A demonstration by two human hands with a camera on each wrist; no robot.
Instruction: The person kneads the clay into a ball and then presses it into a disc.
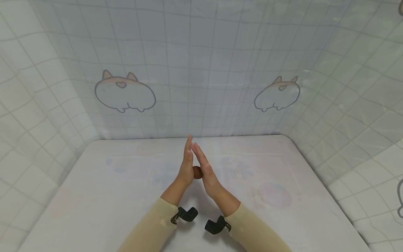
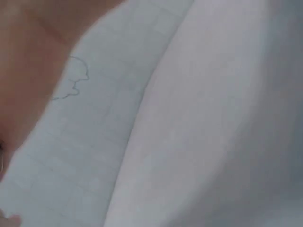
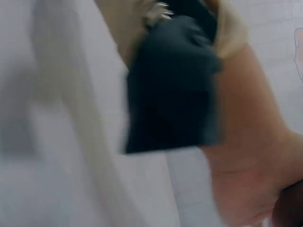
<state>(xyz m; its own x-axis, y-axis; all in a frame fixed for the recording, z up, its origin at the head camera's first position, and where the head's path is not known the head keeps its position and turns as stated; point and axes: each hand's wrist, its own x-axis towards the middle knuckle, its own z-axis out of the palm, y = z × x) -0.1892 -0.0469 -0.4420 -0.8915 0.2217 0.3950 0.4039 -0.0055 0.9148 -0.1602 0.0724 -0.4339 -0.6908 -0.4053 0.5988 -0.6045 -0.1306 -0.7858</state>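
A small round brown ball (image 1: 197, 172) sits between the two palms in the head view, near the heels of the hands. My left hand (image 1: 187, 166) presses it from the left with straight fingers pointing away from me. From the other side my right hand (image 1: 206, 171) leans in, its fingers also straight, and the fingertips of both hands come together beyond the ball. The right wrist view shows part of the dark brown ball (image 3: 289, 205) at the lower right edge, against the palm. Only the left wrist and forearm (image 2: 33, 66) show in the left wrist view.
Below the hands lies a white table (image 1: 110, 196) with faint pastel prints. Grid-patterned curtains (image 1: 201, 70) with cartoon animal drawings stand behind it and along both sides. Black wrist cameras (image 1: 188, 214) stick out from the beige sleeves (image 1: 154, 224) close to each other.
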